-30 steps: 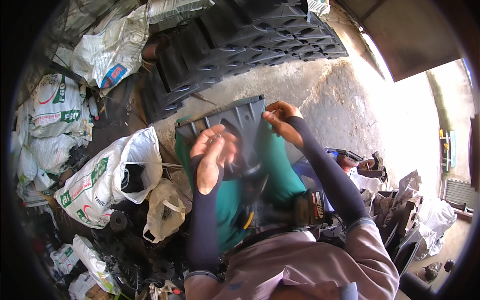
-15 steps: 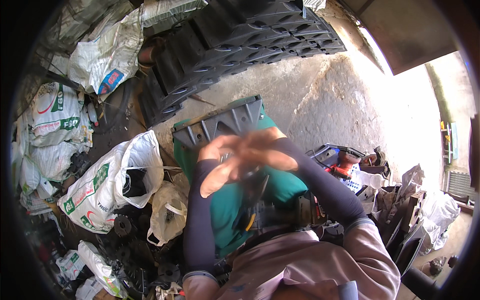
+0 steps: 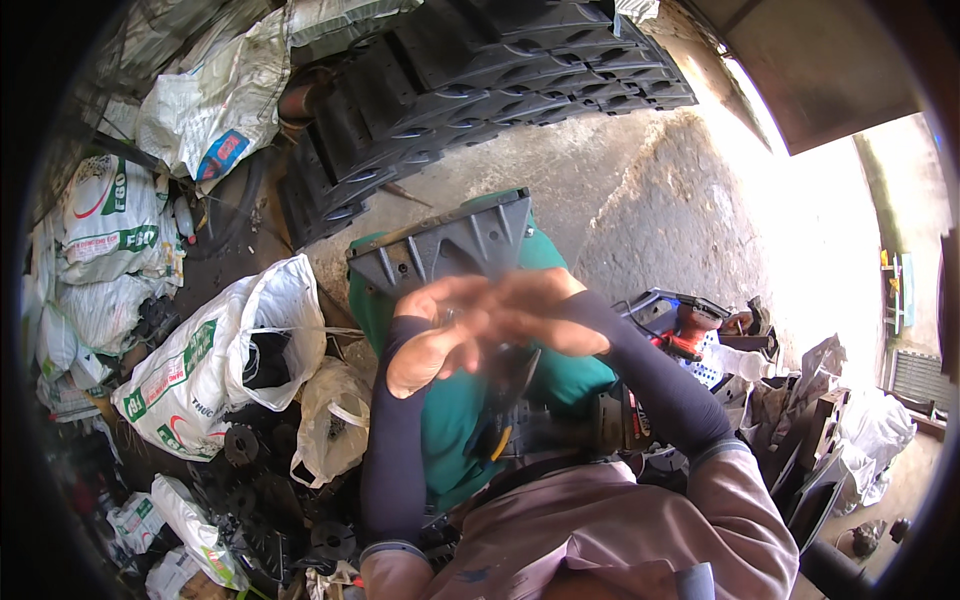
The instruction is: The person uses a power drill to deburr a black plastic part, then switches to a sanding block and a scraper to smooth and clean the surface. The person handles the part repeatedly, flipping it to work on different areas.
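A black plastic panel [image 3: 455, 240] with triangular ribs lies across my knees, which are in green trousers. My left hand [image 3: 428, 350] and my right hand [image 3: 555, 312] meet just over its near edge, and their fingers are smeared by motion. Anything between them is too blurred to make out. Below the hands, a thin grey, blade-like piece [image 3: 528, 372] shows between my thighs, next to a small yellow strip [image 3: 501, 443]. Near my right hip sits a black and red tool part [image 3: 632, 418], partly covered by my right forearm.
Stacked black moulded panels [image 3: 480, 95] stand beyond my knees. On the left are an open white sack [image 3: 190, 375], a smaller plastic bag [image 3: 332, 425] and loose black parts [image 3: 245, 500]. A red power tool [image 3: 688, 330] rests on a basket to the right, near crumpled plastic [image 3: 868, 440].
Both hands stay together over the panel's near edge, with fingers blurred in both frames. The right hand's wrist has shifted slightly; the view has moved a little. The panel stays on my knees.
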Demonstrator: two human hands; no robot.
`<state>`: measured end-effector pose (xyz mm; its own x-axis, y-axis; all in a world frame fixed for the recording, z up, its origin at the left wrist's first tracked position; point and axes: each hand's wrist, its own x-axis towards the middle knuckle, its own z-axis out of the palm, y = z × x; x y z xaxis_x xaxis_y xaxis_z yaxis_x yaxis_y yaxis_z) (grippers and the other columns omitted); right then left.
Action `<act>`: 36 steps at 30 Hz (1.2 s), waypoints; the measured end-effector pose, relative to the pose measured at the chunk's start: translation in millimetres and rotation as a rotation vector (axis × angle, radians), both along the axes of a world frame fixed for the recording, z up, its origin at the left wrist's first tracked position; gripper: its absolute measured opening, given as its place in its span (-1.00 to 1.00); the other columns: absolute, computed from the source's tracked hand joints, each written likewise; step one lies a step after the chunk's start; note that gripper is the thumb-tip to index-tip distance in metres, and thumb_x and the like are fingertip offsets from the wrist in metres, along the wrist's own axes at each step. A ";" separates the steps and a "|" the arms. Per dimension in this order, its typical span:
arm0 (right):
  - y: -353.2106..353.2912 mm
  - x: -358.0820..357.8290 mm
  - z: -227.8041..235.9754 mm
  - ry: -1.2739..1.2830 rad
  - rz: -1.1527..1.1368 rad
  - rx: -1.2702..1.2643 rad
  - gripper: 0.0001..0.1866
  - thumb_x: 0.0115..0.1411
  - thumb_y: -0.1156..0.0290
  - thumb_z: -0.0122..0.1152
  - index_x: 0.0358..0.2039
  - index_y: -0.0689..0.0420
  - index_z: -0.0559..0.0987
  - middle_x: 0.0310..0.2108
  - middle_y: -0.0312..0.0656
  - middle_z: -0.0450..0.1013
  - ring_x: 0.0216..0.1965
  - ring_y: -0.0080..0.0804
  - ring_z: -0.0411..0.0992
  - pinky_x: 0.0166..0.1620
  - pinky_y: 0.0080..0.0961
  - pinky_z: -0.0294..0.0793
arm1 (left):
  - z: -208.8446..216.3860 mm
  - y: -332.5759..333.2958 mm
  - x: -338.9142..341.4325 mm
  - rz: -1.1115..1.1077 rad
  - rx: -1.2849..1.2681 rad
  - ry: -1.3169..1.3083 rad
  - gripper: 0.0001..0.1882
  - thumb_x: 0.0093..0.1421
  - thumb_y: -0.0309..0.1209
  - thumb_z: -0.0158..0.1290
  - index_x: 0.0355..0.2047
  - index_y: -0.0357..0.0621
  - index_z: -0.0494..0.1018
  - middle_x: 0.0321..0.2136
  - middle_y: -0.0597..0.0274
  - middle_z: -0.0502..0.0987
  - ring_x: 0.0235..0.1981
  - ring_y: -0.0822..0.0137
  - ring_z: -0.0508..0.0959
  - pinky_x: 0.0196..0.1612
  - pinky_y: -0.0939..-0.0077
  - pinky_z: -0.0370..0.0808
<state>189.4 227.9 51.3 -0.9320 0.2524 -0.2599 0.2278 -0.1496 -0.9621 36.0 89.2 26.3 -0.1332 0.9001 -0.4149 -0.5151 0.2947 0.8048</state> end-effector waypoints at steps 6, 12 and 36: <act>0.3 2.7 -0.6 -0.038 -0.001 0.032 -0.85 0.24 0.44 0.13 -0.25 0.25 0.52 -0.42 -0.16 0.53 -0.34 -0.48 0.50 -0.28 -0.51 0.48 | 7.6 -1.9 6.8 -0.008 -0.051 0.027 -0.57 0.20 -0.36 0.14 0.01 -0.33 0.35 -0.39 0.04 0.61 -0.72 0.49 0.50 -0.79 0.78 0.19; -23.2 2.3 -6.9 0.087 -0.263 0.675 -0.81 0.08 0.51 0.26 -0.25 0.19 0.54 -0.44 -0.15 0.46 -0.41 -0.31 0.48 -0.37 -0.45 0.46 | 9.7 1.0 22.5 0.223 -0.077 0.039 -0.72 0.27 -0.42 -0.02 -0.07 -0.32 0.41 -0.43 0.10 0.60 -0.71 0.49 0.48 -0.76 0.75 0.20; 31.9 11.9 -52.0 -0.137 -0.266 0.606 -0.88 0.08 0.45 0.23 -0.42 0.24 0.60 -0.52 -0.20 0.49 -0.49 -0.48 0.43 -0.37 -0.49 0.43 | -16.6 -2.6 -4.8 0.450 0.015 -0.081 -0.72 0.21 -0.54 -0.12 -0.09 -0.37 0.40 -0.27 -0.08 0.55 -0.39 0.24 0.58 -0.39 0.50 0.49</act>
